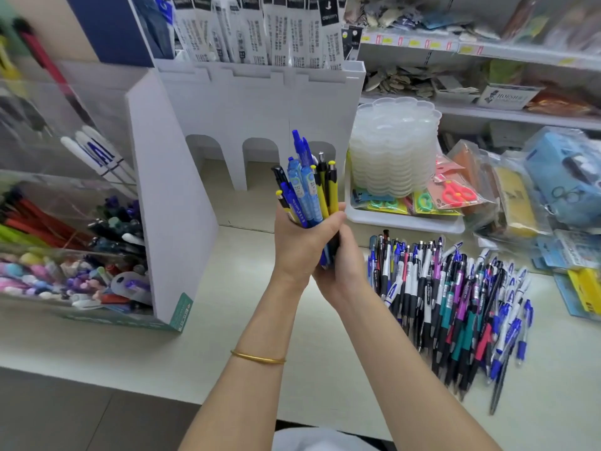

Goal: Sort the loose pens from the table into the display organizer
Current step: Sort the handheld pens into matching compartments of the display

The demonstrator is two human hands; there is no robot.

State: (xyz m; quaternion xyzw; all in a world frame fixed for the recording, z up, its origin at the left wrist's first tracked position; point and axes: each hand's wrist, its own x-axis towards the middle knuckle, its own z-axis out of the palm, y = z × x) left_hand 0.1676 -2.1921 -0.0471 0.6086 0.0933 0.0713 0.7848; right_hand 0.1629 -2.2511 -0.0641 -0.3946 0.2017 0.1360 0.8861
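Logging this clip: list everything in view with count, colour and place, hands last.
pen bundle: about a dozen, blue, yellow, black; upright in both hands
loose pens: large pile, mixed colours; table, right
display organizer: one, white and clear, pens inside; left
arched stand: one, white; behind the hands
packs: many, black-and-white; standing in the arched stand's top
scalloped trays: one stack, translucent; right
white tray: one; under that stack
scissors packs: several, red, green; in the white tray
table: one, pale
bangle: one, gold; left wrist
left hand: grips the bundle's middle
right hand: grips its lower ends
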